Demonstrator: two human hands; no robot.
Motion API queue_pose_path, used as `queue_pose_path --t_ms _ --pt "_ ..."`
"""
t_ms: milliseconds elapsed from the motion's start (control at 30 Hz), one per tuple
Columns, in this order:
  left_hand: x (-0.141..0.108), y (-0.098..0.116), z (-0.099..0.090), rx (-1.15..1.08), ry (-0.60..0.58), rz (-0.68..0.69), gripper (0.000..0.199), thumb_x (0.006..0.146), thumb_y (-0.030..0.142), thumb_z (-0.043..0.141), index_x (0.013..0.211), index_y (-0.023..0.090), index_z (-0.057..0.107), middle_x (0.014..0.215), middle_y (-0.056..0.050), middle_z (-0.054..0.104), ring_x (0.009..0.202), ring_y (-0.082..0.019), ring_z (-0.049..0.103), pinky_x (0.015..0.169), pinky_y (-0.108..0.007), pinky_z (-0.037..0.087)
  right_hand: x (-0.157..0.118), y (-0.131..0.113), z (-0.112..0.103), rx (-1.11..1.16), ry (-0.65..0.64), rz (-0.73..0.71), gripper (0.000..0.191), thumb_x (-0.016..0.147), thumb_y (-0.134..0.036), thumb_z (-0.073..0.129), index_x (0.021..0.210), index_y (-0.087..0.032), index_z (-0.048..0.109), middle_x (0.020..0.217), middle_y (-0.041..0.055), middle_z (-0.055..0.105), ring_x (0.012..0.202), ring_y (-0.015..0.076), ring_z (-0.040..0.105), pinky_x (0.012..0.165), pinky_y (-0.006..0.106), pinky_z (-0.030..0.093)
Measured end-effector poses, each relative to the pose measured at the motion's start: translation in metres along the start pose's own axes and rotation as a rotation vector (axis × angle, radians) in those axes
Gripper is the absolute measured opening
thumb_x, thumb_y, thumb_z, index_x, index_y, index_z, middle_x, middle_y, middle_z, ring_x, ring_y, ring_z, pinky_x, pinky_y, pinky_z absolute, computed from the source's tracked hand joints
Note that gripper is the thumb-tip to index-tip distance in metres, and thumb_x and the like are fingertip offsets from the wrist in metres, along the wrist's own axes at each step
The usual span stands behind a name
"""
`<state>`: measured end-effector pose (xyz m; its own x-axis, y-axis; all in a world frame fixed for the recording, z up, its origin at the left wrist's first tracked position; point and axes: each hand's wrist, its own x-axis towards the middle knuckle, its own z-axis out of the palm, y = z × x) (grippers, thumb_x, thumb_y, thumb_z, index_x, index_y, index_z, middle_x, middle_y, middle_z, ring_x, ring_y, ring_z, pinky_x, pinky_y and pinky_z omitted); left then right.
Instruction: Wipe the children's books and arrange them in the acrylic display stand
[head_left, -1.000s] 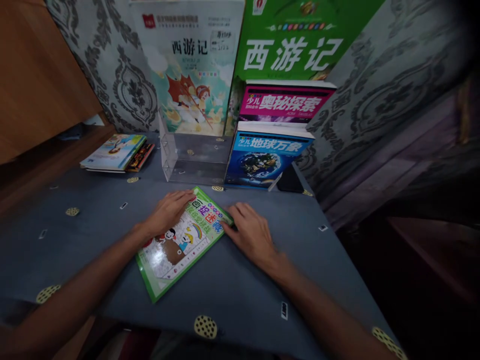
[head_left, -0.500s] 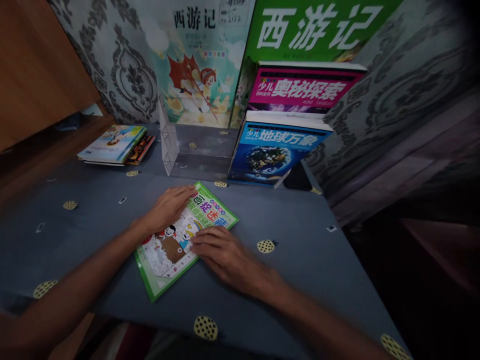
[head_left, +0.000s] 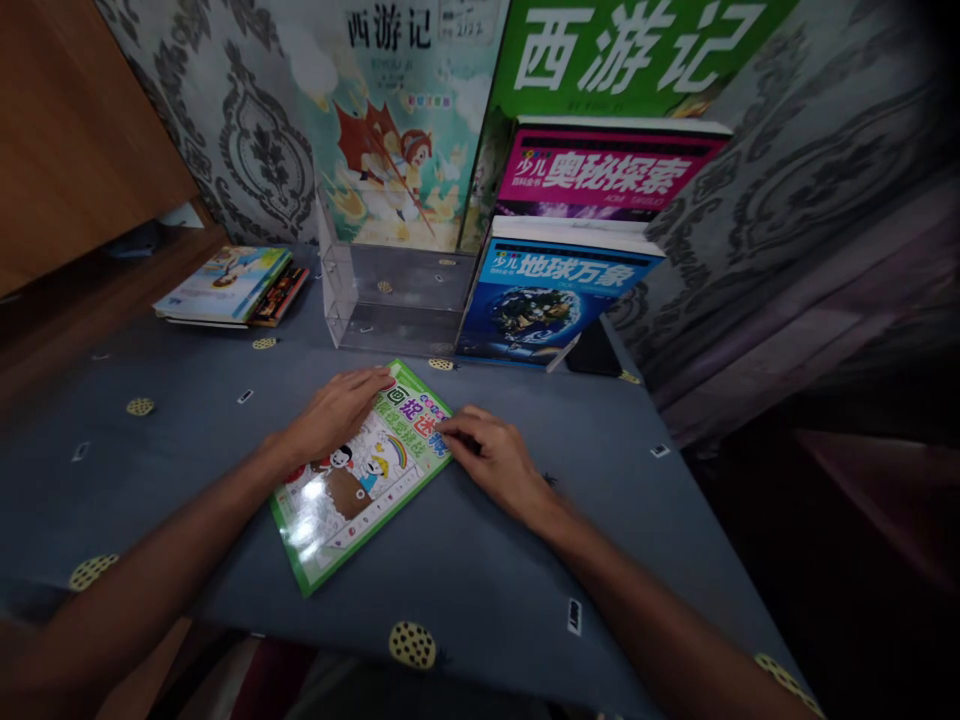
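Observation:
A green-bordered children's picture book [head_left: 390, 470] lies aslant on the cloth-covered table, its cover facing up. Across its upper left edge rests my left hand [head_left: 341, 410], fingers stretched out flat. My right hand [head_left: 495, 455] is at the upper right corner, thumb and fingers pinched together on the edge of the cover. Glare whitens the lower left part of the cover.
Behind the book stands a clear acrylic rack [head_left: 405, 325]. At its right are a blue book [head_left: 540, 300], a pink book [head_left: 607, 175] and a green book [head_left: 637, 50]; a pale book [head_left: 397, 150] leans behind. A small book stack [head_left: 229, 285] lies left. A dark phone-like object [head_left: 594, 350] lies right.
My right hand has moved from the middle of the cover up and right to the corner, its fingers closing into a pinch. My left hand stays on the left edge.

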<state>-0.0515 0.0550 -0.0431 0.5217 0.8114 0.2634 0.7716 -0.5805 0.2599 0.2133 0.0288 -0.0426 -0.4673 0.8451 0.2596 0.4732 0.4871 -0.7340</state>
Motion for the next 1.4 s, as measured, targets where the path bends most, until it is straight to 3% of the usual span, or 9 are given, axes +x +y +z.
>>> queue_pose_path --t_ms 233,433,633,833,1067,1267,1400 --pt "0.000 -0.001 0.003 0.041 0.041 0.043 0.035 0.103 0.024 0.035 0.131 0.019 0.056 0.139 -0.011 0.060 0.128 -0.022 0.056 0.106 -0.042 0.047 0.001 0.003 -0.001 -0.060 0.114 0.095 0.019 0.088 -0.017 0.060 0.098 -0.022 0.076 0.091 0.0041 0.065 0.067 0.0129 0.057 0.066 0.027 0.049" --pt "-0.001 0.001 0.003 0.117 0.076 0.055 0.033 0.101 0.021 0.038 0.127 0.019 0.057 0.129 -0.012 0.062 0.115 -0.023 0.058 0.098 -0.043 0.051 0.001 0.005 -0.003 -0.129 0.100 0.145 0.018 0.088 -0.018 0.060 0.094 -0.022 0.076 0.082 0.0028 0.068 0.066 0.0143 0.060 0.067 0.027 0.048" --pt "0.004 0.004 -0.009 0.218 -0.026 0.135 0.035 0.097 0.013 0.039 0.127 0.018 0.057 0.127 -0.012 0.062 0.116 -0.025 0.057 0.098 -0.044 0.049 0.001 0.005 -0.003 -0.172 0.053 0.154 0.021 0.088 -0.015 0.059 0.096 -0.023 0.076 0.088 0.0036 0.072 0.075 0.0163 0.065 0.070 0.027 0.048" --pt "-0.003 0.037 -0.012 0.221 -0.135 0.113 0.042 0.094 0.010 0.043 0.133 0.021 0.054 0.133 -0.012 0.058 0.123 -0.027 0.052 0.101 -0.046 0.046 0.001 0.004 -0.003 -0.183 0.035 0.115 0.020 0.088 -0.012 0.059 0.097 -0.021 0.075 0.089 0.0048 0.072 0.079 0.0178 0.065 0.073 0.028 0.048" --pt "-0.026 0.089 -0.006 0.107 -0.129 0.270 0.040 0.097 0.013 0.043 0.132 0.027 0.054 0.129 -0.011 0.059 0.120 -0.026 0.054 0.100 -0.045 0.048 0.001 0.007 -0.002 -0.193 0.055 0.100 0.018 0.090 -0.014 0.060 0.097 -0.022 0.075 0.088 0.0042 0.071 0.083 0.0182 0.066 0.075 0.027 0.048" --pt "-0.042 0.101 -0.008 0.164 -0.123 0.251 0.036 0.102 0.024 0.038 0.135 0.023 0.052 0.134 -0.011 0.060 0.128 -0.026 0.053 0.105 -0.045 0.046 0.000 0.008 0.000 -0.210 0.057 0.102 0.019 0.090 -0.015 0.059 0.098 -0.022 0.075 0.091 0.0047 0.071 0.082 0.0181 0.066 0.074 0.027 0.048" --pt "-0.055 0.103 -0.003 0.280 -0.053 0.113 0.037 0.103 0.034 0.038 0.132 0.019 0.054 0.135 -0.014 0.061 0.129 -0.030 0.053 0.105 -0.051 0.044 0.000 0.007 0.000 -0.212 0.054 0.094 0.020 0.091 -0.015 0.057 0.100 -0.021 0.074 0.090 0.0053 0.071 0.084 0.0186 0.066 0.075 0.028 0.048"
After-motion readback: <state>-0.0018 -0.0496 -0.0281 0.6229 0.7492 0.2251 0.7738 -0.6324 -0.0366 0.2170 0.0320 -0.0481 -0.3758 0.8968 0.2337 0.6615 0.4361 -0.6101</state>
